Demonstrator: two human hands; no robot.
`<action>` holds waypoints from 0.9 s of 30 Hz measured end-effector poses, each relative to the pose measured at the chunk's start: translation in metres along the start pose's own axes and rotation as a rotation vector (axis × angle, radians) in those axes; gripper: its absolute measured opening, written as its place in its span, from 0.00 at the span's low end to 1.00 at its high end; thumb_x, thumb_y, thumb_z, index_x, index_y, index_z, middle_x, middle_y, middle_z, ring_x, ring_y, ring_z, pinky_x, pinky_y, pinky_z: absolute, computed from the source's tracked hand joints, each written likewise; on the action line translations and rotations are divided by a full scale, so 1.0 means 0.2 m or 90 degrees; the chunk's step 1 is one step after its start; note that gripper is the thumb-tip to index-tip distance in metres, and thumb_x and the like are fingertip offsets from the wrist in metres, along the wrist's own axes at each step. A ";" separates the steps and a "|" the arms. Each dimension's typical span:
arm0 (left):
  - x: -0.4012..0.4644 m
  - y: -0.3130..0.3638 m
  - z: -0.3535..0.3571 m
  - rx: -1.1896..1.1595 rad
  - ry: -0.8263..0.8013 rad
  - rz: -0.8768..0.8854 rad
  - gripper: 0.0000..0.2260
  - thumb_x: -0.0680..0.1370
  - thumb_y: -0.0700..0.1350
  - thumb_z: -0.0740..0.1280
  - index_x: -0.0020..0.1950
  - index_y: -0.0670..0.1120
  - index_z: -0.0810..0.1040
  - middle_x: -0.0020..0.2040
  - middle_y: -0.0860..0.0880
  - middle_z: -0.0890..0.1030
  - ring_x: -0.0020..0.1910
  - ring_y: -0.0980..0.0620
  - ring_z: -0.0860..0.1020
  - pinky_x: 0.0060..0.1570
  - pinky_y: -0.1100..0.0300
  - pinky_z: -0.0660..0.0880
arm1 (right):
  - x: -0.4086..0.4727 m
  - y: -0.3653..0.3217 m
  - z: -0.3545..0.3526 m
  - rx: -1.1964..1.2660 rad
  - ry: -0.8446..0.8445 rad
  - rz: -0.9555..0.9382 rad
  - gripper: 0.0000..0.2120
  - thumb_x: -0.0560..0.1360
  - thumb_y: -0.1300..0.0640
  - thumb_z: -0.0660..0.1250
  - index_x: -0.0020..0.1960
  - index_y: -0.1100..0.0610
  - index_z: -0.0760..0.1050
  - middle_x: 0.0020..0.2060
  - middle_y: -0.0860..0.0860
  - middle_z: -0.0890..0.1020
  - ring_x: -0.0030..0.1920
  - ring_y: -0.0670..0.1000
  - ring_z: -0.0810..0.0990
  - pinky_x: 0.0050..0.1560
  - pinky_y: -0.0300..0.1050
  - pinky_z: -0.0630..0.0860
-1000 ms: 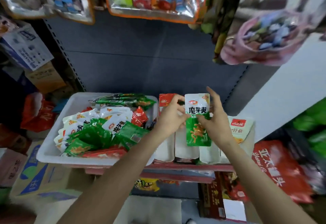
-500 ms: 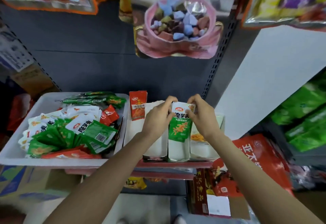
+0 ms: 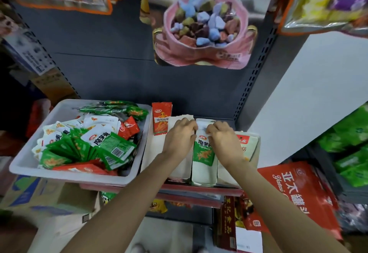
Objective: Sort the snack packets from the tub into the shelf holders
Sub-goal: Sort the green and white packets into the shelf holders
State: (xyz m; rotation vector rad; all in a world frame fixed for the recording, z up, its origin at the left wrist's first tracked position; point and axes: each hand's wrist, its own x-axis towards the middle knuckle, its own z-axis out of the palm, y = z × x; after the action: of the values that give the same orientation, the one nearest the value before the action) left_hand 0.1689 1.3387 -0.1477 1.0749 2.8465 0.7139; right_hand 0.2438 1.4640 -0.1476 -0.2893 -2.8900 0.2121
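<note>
A white tub (image 3: 29, 165) on the shelf at left holds several green, white and red snack packets (image 3: 103, 145). To its right stand white shelf holders (image 3: 202, 175) in a row. A green-and-white packet (image 3: 203, 151) stands in the middle holder. My left hand (image 3: 179, 137) and my right hand (image 3: 224, 139) both pinch its top edge from either side. A red packet (image 3: 161, 120) stands upright in the leftmost holder. A white packet with a red label (image 3: 248, 144) sits in the right holder, partly hidden by my right hand.
Large candy bags (image 3: 201, 31) hang from hooks above the shelf. A grey perforated upright (image 3: 254, 67) and a white side panel (image 3: 310, 97) close in the right. Red bags (image 3: 294, 193) and cardboard boxes (image 3: 39, 199) lie below the shelf's red front edge (image 3: 199, 190).
Both hands have lowered the green-and-white packet from above the holders down into the middle holder. The head camera has turned to the right.
</note>
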 end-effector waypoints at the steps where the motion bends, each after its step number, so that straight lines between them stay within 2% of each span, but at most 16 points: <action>1: -0.01 -0.02 -0.02 -0.015 0.014 0.000 0.10 0.77 0.41 0.64 0.58 0.47 0.75 0.56 0.49 0.75 0.58 0.50 0.72 0.47 0.56 0.72 | 0.00 -0.02 0.00 0.041 0.007 0.008 0.11 0.62 0.70 0.74 0.43 0.62 0.79 0.39 0.57 0.78 0.39 0.59 0.77 0.37 0.48 0.75; 3: -0.06 -0.07 -0.07 -0.050 0.050 -0.007 0.10 0.76 0.41 0.65 0.58 0.46 0.75 0.56 0.49 0.76 0.57 0.50 0.73 0.48 0.59 0.71 | 0.00 -0.07 -0.01 0.136 0.021 0.032 0.09 0.70 0.68 0.68 0.49 0.62 0.78 0.47 0.57 0.78 0.48 0.58 0.75 0.47 0.51 0.74; 5: -0.11 -0.13 -0.14 -0.078 0.090 -0.021 0.09 0.76 0.41 0.66 0.56 0.46 0.76 0.55 0.50 0.77 0.55 0.51 0.74 0.50 0.59 0.72 | 0.01 -0.16 -0.02 0.226 0.018 0.068 0.10 0.74 0.65 0.64 0.55 0.61 0.77 0.52 0.56 0.77 0.55 0.56 0.73 0.55 0.48 0.71; 9: -0.20 -0.33 -0.32 -0.105 0.134 -0.091 0.04 0.76 0.40 0.65 0.51 0.45 0.74 0.47 0.49 0.74 0.51 0.50 0.72 0.46 0.56 0.71 | 0.06 -0.42 0.01 0.325 -0.022 0.065 0.17 0.77 0.61 0.62 0.66 0.57 0.70 0.61 0.54 0.74 0.63 0.53 0.71 0.62 0.44 0.67; 12: -0.23 -0.55 -0.45 -0.068 0.123 -0.143 0.10 0.75 0.39 0.66 0.56 0.42 0.74 0.53 0.44 0.75 0.56 0.44 0.72 0.53 0.50 0.71 | 0.13 -0.66 0.03 0.362 -0.054 0.043 0.23 0.77 0.61 0.61 0.71 0.57 0.63 0.66 0.55 0.70 0.67 0.54 0.68 0.65 0.44 0.64; 16: -0.27 -0.88 -0.59 0.009 0.027 -0.227 0.20 0.76 0.40 0.66 0.67 0.41 0.69 0.64 0.40 0.73 0.65 0.41 0.68 0.63 0.49 0.67 | 0.23 -0.96 0.10 0.349 -0.122 0.025 0.27 0.78 0.58 0.62 0.74 0.56 0.57 0.69 0.54 0.67 0.69 0.54 0.66 0.65 0.46 0.66; 19: -0.28 -1.10 -0.64 0.054 -0.086 -0.249 0.23 0.77 0.43 0.66 0.71 0.43 0.66 0.67 0.41 0.72 0.66 0.41 0.67 0.65 0.49 0.67 | 0.29 -1.12 0.20 0.379 -0.201 0.015 0.31 0.77 0.57 0.65 0.76 0.57 0.54 0.71 0.55 0.66 0.70 0.56 0.65 0.68 0.49 0.67; 21: -0.30 -1.19 -0.66 0.057 -0.148 -0.241 0.23 0.77 0.47 0.65 0.71 0.45 0.66 0.67 0.42 0.72 0.66 0.42 0.68 0.64 0.48 0.68 | 0.32 -1.20 0.25 0.345 -0.294 0.020 0.32 0.77 0.54 0.66 0.75 0.60 0.55 0.72 0.56 0.65 0.71 0.55 0.65 0.69 0.46 0.64; 23: -0.32 -1.23 -0.67 0.038 -0.190 -0.231 0.23 0.77 0.47 0.66 0.71 0.45 0.66 0.68 0.42 0.71 0.66 0.42 0.68 0.65 0.48 0.67 | 0.32 -1.28 0.29 0.269 -0.336 -0.003 0.28 0.76 0.55 0.66 0.72 0.63 0.61 0.68 0.58 0.70 0.67 0.58 0.70 0.66 0.48 0.68; 25: -0.33 -1.25 -0.67 0.015 -0.195 -0.216 0.22 0.77 0.47 0.66 0.71 0.46 0.68 0.69 0.43 0.70 0.68 0.43 0.67 0.66 0.49 0.66 | 0.31 -1.30 0.30 0.223 -0.309 -0.028 0.17 0.77 0.61 0.65 0.63 0.64 0.69 0.58 0.60 0.76 0.58 0.60 0.76 0.54 0.50 0.74; 27: -0.35 -1.26 -0.68 -0.032 -0.166 -0.200 0.20 0.78 0.47 0.65 0.70 0.45 0.69 0.69 0.43 0.71 0.68 0.44 0.68 0.66 0.51 0.67 | 0.31 -1.31 0.29 0.193 -0.307 -0.056 0.11 0.77 0.63 0.62 0.59 0.64 0.70 0.54 0.61 0.78 0.53 0.60 0.78 0.46 0.49 0.72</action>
State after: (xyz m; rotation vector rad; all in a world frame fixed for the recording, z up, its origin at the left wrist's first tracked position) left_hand 0.0410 1.0724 -0.1415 0.6363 2.6671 0.5692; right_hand 0.1236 1.2169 -0.1481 -0.0597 -3.2597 0.7929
